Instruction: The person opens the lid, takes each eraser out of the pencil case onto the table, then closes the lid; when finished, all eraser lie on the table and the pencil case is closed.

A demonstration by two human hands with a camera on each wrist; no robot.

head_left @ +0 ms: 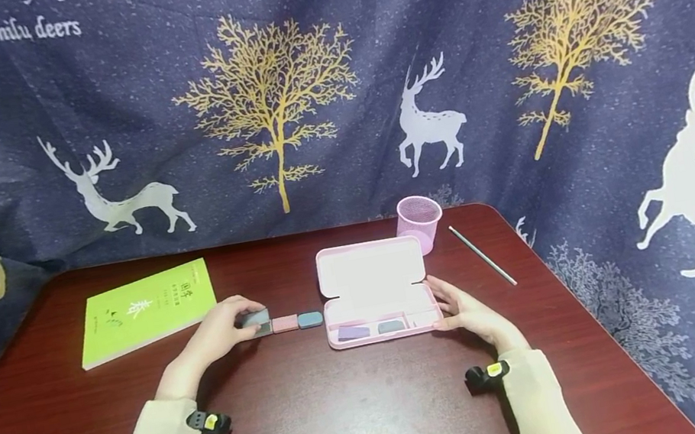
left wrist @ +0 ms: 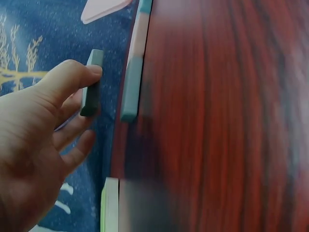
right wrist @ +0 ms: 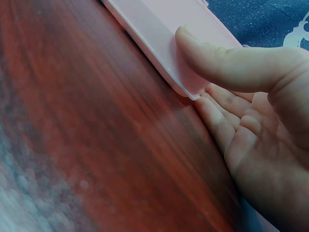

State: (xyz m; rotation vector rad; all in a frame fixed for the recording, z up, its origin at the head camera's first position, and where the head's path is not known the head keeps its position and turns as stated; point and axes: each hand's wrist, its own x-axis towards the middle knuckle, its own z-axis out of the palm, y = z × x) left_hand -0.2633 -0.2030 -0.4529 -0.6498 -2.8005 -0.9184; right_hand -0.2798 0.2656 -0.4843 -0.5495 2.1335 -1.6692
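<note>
My left hand (head_left: pixel 221 331) (left wrist: pixel 43 125) pinches a grey-green block (left wrist: pixel 91 89) between thumb and fingers, raised off the table. Below it, a row of blocks lies end to end: a grey-green one (left wrist: pixel 132 92), a pink one (head_left: pixel 285 324) and a blue one (head_left: pixel 310 320). To the right of the row lies a pink pencil case (head_left: pixel 370 266) (right wrist: pixel 159 43) with its lid up; a purple block (head_left: pixel 353 332) and a grey-green block (head_left: pixel 391 326) sit in its front compartment. My right hand (head_left: pixel 472 313) (right wrist: pixel 270 111) grips the case's right end, thumb over the rim and fingers against the outside.
A green book (head_left: pixel 148 310) lies at the back left. Behind the case's right side stands a pink mesh pen holder (head_left: pixel 419 224), with a thin green stick (head_left: pixel 483 255) to its right. A patterned blue cloth (head_left: pixel 333 134) hangs behind the table (head_left: pixel 348 418).
</note>
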